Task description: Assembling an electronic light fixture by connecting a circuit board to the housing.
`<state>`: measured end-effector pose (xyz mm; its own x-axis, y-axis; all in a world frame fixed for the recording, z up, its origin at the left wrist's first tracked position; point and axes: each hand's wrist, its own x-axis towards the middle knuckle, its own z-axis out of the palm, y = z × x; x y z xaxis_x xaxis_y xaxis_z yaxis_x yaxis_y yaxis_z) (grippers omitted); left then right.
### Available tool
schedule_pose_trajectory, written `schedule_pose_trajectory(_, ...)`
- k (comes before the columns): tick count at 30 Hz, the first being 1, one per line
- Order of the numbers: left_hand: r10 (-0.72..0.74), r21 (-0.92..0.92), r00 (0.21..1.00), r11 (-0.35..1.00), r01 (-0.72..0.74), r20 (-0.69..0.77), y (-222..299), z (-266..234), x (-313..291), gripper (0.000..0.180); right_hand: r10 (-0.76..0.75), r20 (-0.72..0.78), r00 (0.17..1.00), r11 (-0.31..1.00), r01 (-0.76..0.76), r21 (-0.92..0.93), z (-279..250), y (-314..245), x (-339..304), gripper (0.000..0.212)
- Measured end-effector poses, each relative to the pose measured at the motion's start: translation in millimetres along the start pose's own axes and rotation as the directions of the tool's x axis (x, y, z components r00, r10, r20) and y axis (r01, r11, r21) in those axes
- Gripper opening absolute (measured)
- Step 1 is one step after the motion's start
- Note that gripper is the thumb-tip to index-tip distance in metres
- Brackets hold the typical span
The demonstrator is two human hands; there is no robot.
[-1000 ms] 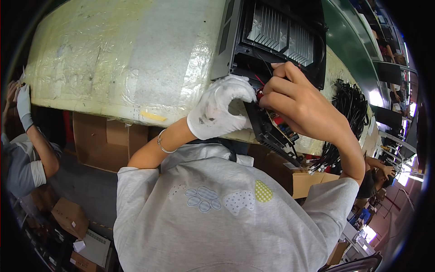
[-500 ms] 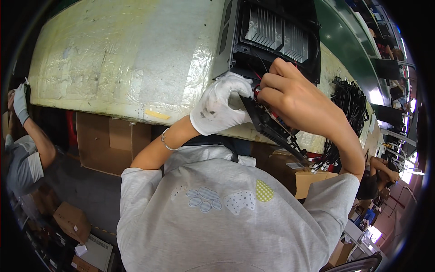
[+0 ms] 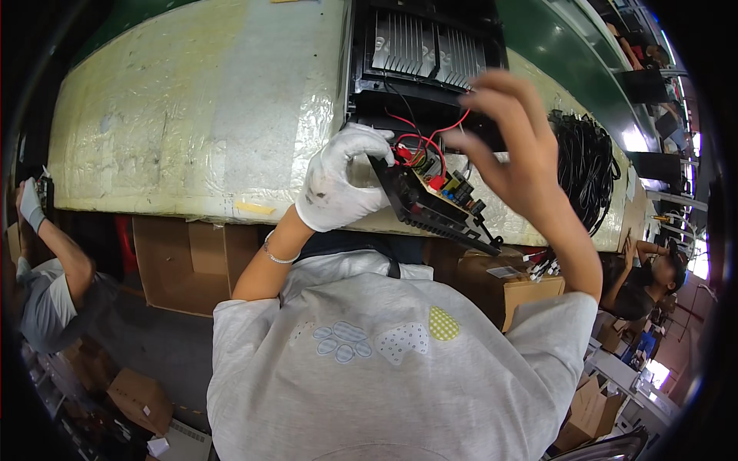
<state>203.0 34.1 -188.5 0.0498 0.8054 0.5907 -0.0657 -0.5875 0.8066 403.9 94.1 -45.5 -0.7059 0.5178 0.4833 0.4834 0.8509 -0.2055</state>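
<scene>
My left hand [image 3: 336,183], in a white glove with dark smudges, grips one end of a black plastic panel [image 3: 419,215], thumb and fingers closed on its edge. The panel is tilted at the table's near edge and bears a circuit board [image 3: 452,190] with several small parts. Red and black wires [image 3: 421,138] run from the board's red connectors toward a black housing [image 3: 360,92] with silver metal fins [image 3: 403,46]. My bare right hand [image 3: 526,150] hovers over the board and wires, fingers apart and blurred; nothing shows in its grasp.
A plastic-covered table [image 3: 169,131] spans the view. Black cables [image 3: 584,169] lie bundled at the right. Below the table edge are cardboard boxes [image 3: 169,265]. One co-worker [image 3: 58,292] is at the far left, another person [image 3: 646,276] at the right.
My right hand has lifted off the board and its fingers have opened, uncovering the wires and connectors. The housing and the panel appear shifted left in view.
</scene>
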Motion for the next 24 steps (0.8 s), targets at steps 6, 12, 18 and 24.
schedule_pose_trajectory(6, 0.061, 0.223, 0.992, 0.971, -0.085, 0.110, 15, -8, 5, 0.043, 0.035, 0.300, 0.953, 0.999, -0.026, -0.032, -18, -38, -111, 0.058)
schedule_pose_trajectory(12, 0.252, 0.569, 0.965, 0.784, -0.250, 0.077, 67, -21, 53, 0.039, 0.146, 0.029, 0.989, 0.977, -0.140, -0.159, -80, -16, -58, 0.036)
schedule_pose_trajectory(18, -0.088, 0.748, 0.969, 0.621, 0.234, -0.231, 43, -41, 157, 0.080, 0.231, 0.009, 0.973, 0.973, -0.231, 0.003, -32, 114, 47, 0.031)
schedule_pose_trajectory(24, -0.350, 0.808, 0.928, 0.580, 0.105, 0.131, 57, -32, 128, 0.079, 0.299, -0.238, 0.924, 0.941, -0.327, -0.085, 17, 181, 16, 0.028)
